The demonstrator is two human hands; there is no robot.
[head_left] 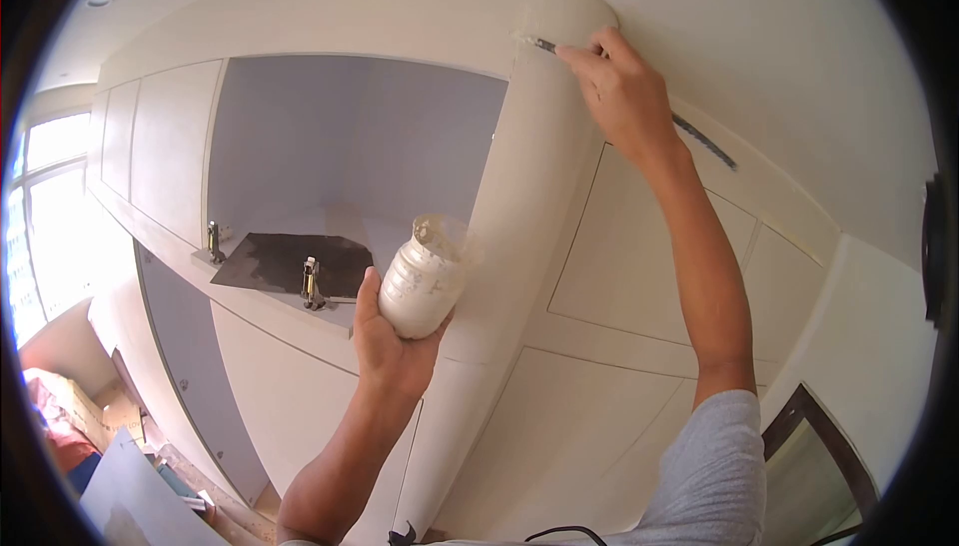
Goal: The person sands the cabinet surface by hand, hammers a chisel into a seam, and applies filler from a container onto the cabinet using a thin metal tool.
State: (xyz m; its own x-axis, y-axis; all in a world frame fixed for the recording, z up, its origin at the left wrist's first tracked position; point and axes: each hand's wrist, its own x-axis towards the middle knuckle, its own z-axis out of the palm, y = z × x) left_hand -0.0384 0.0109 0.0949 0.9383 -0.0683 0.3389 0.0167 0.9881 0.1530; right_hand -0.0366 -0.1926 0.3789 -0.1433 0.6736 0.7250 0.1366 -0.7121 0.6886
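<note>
My left hand [392,341] is wrapped round a cut-open plastic bottle [425,286], its inside and rim smeared with off-white paint. The bottle tilts slightly, its mouth facing up. Raised high, my right hand [627,91] pinches a slim paintbrush [544,44]; the dark end of its long handle sticks out behind the wrist. The brush tip touches the top of a rounded cream column [529,176], at the seam with the panel above the cabinet opening. Small pale smears show around the tip.
Left of the column is an open cabinet compartment [360,136] with metal hinges [312,283] and a dark board [270,264] on its ledge. Closed cabinet doors [649,246] lie to the right. Boxes and scraps [120,411] sit lower left by a bright window [60,186].
</note>
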